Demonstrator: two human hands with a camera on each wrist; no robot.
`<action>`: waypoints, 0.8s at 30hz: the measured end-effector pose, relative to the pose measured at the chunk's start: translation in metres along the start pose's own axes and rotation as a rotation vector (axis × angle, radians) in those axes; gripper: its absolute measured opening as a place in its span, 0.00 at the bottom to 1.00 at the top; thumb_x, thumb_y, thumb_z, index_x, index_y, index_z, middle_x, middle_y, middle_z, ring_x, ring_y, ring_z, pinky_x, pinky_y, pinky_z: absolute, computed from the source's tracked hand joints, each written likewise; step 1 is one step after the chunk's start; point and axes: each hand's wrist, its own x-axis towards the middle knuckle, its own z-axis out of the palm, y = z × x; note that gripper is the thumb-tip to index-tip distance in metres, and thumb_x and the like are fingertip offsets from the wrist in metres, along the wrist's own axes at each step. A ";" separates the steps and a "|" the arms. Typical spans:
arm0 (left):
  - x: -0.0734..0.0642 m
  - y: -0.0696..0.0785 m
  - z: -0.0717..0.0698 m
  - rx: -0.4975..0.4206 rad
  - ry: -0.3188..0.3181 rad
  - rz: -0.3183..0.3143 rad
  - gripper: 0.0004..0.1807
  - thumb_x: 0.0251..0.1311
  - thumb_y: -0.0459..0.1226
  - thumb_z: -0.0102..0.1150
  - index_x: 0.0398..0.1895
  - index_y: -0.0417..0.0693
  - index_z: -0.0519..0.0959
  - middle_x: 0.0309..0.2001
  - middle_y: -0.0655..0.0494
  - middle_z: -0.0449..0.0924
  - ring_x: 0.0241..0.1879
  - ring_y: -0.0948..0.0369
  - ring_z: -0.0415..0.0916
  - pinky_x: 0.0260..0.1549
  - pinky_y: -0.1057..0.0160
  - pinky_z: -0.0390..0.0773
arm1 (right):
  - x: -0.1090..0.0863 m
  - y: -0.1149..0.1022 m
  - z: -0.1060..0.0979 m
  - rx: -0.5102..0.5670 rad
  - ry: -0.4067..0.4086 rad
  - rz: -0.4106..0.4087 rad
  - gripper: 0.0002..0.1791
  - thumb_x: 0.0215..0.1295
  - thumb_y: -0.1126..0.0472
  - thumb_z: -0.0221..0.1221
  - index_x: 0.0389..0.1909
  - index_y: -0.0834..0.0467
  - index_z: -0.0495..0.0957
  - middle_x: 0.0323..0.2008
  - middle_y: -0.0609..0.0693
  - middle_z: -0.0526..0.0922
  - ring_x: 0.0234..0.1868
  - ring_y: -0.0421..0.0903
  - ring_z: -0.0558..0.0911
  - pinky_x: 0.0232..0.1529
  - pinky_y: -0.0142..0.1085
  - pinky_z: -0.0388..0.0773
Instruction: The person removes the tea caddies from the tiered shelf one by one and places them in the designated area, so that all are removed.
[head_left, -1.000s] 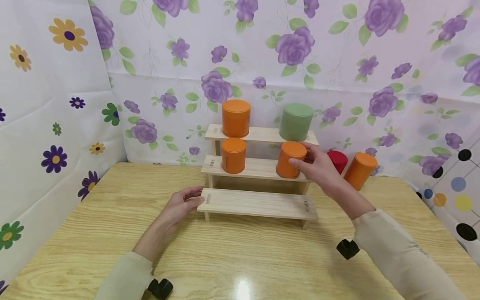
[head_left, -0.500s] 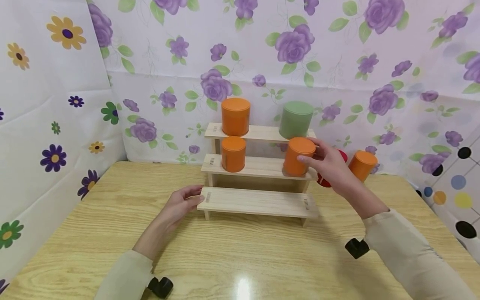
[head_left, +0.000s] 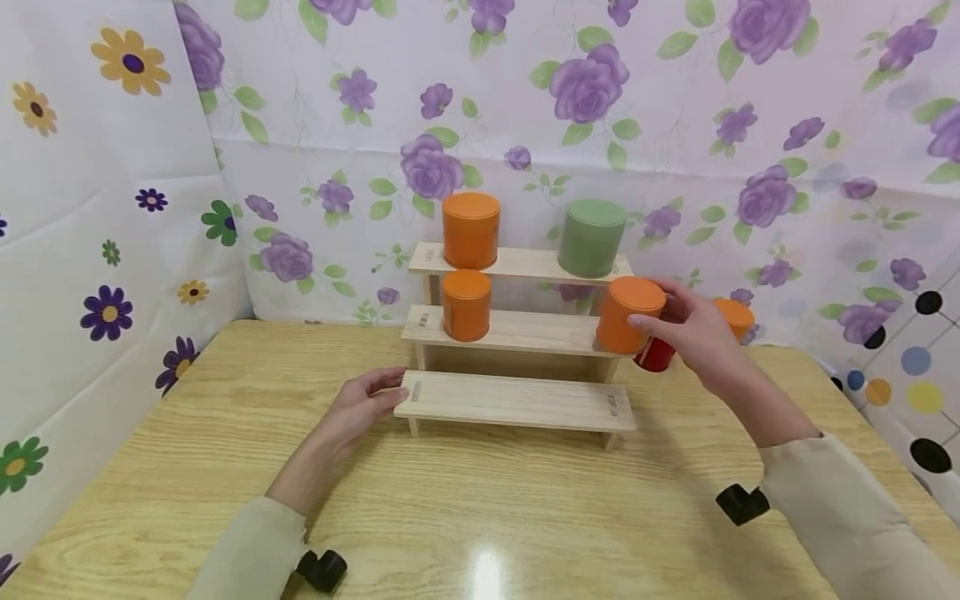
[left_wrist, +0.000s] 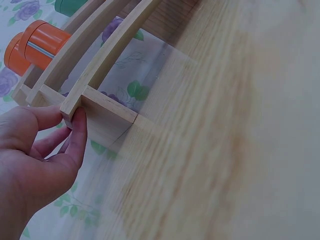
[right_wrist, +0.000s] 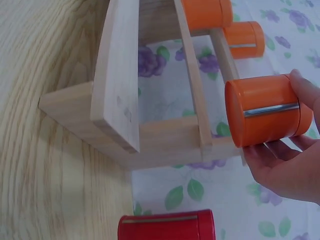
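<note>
A three-step wooden rack stands on the table. My left hand pinches the left end of its lowest step between thumb and fingers, as the left wrist view also shows. My right hand grips an orange canister by its sides, lid up, at the right end of the middle step. In the right wrist view, the same canister shows its flat bottom off the step boards. Another orange canister sits at the middle step's left. On the top step are a larger orange canister and a green canister.
Right of the rack a red canister stands on the table, partly hidden behind my right hand and the held canister. Farther right is another orange canister, mostly covered by the hand. A flowered cloth hangs behind the table.
My right hand has carried the orange canister rightward along the middle step to beyond its right end. My left hand has stayed on the lowest step.
</note>
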 end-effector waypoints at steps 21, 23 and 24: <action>0.000 0.000 -0.001 0.018 -0.004 0.017 0.27 0.68 0.31 0.53 0.67 0.29 0.62 0.60 0.37 0.65 0.50 0.60 0.70 0.53 0.63 0.72 | -0.013 0.022 -0.028 -0.016 0.111 0.005 0.38 0.66 0.51 0.61 0.74 0.53 0.57 0.62 0.50 0.71 0.55 0.39 0.73 0.48 0.25 0.73; 0.000 0.000 -0.001 0.019 -0.004 0.016 0.27 0.68 0.31 0.53 0.67 0.29 0.61 0.61 0.36 0.65 0.50 0.60 0.70 0.53 0.64 0.72 | -0.013 0.025 -0.030 -0.019 0.111 0.001 0.38 0.67 0.52 0.61 0.74 0.53 0.57 0.62 0.51 0.70 0.55 0.39 0.73 0.49 0.25 0.72; 0.000 0.000 -0.001 0.019 -0.004 0.015 0.27 0.68 0.30 0.53 0.67 0.29 0.61 0.61 0.36 0.65 0.51 0.60 0.70 0.53 0.64 0.72 | -0.014 0.026 -0.031 -0.018 0.113 0.002 0.38 0.67 0.52 0.61 0.74 0.53 0.57 0.62 0.50 0.70 0.55 0.39 0.73 0.49 0.25 0.72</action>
